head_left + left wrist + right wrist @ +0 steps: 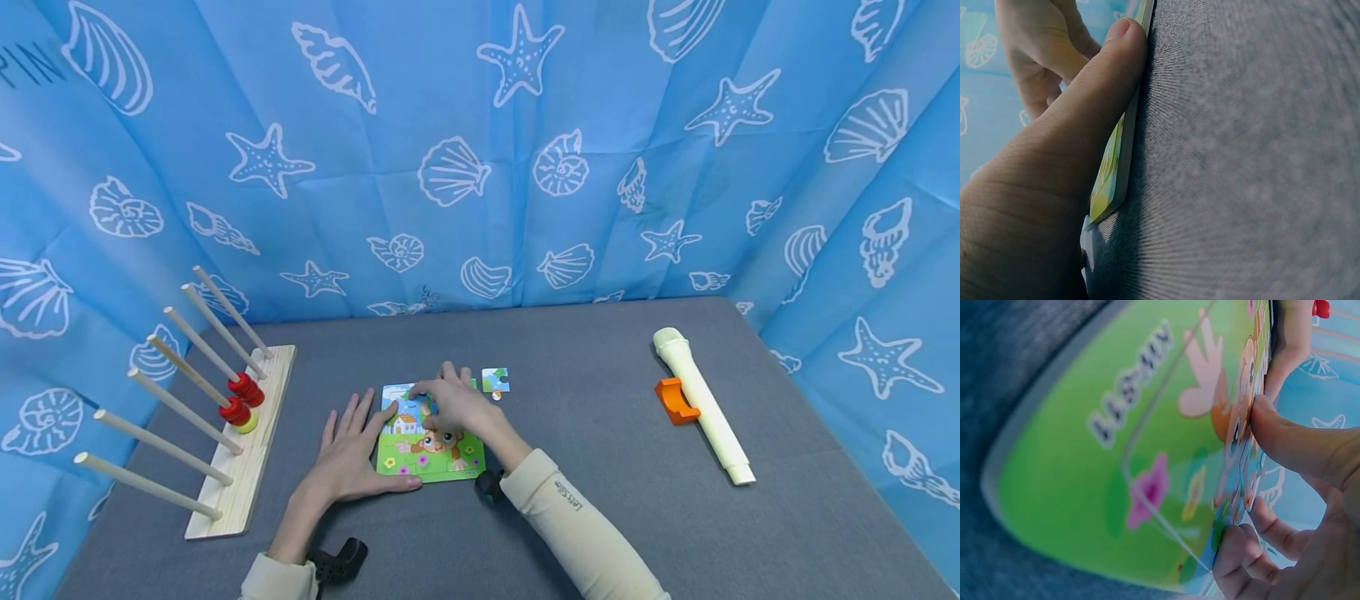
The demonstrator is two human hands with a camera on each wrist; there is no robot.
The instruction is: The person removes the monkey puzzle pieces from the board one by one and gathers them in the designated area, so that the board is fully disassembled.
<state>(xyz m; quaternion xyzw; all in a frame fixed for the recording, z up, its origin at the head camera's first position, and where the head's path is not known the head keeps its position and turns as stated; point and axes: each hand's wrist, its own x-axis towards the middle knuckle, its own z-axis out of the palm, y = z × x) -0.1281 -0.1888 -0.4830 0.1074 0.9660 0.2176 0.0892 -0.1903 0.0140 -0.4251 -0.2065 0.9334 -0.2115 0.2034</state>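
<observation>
A jigsaw puzzle [431, 468] with a monkey, a house and flowers lies flat on the grey table. My left hand [351, 457] is spread at its left side, fingertips at the left edge and the thumb along the near edge. In the left wrist view, the thumb [1107, 69] lies against the board's rim. My right hand [457, 408] reaches over the upper middle of the picture. Its thumb and bent fingers pinch a puzzle piece [1252, 481] at the picture's surface, seen edge-on in the right wrist view. The hand hides part of the picture.
A loose puzzle piece [495, 380] lies just beyond the board's upper right corner. On the left stands a wooden peg rack [251, 450] with red and yellow rings [246, 392]. A cream toy microphone [708, 408] and an orange clip [675, 402] lie at right.
</observation>
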